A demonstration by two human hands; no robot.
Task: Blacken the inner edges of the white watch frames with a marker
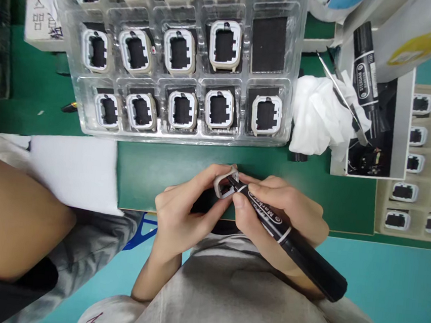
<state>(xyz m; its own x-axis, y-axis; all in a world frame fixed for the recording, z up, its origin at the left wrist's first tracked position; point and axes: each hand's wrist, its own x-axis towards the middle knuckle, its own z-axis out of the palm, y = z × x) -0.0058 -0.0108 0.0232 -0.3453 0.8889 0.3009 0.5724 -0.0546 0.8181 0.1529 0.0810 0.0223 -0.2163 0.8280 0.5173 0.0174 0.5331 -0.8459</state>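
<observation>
My left hand point(188, 204) pinches a small pale watch case frame point(221, 184) between thumb and fingers, tilted on its side near the bench's front edge. Wrapped round a black marker pen point(271, 217), my right hand point(283, 208) holds its tip against the inside of the frame. Fingers of both hands hide parts of the frame. Beyond them lies a clear plastic tray point(187, 139) with rows of similar watch case frames point(225, 45), each in its own pocket; one pocket shows only its black bottom.
To the right stand a crumpled white tissue point(313, 115), tweezers point(340, 92), another black marker point(365, 69) and a white box point(401, 149). A beige tray point(387, 198) of frames sits farther right. A co-worker's arm point(12, 213) is at the left, near a white sheet point(73, 168).
</observation>
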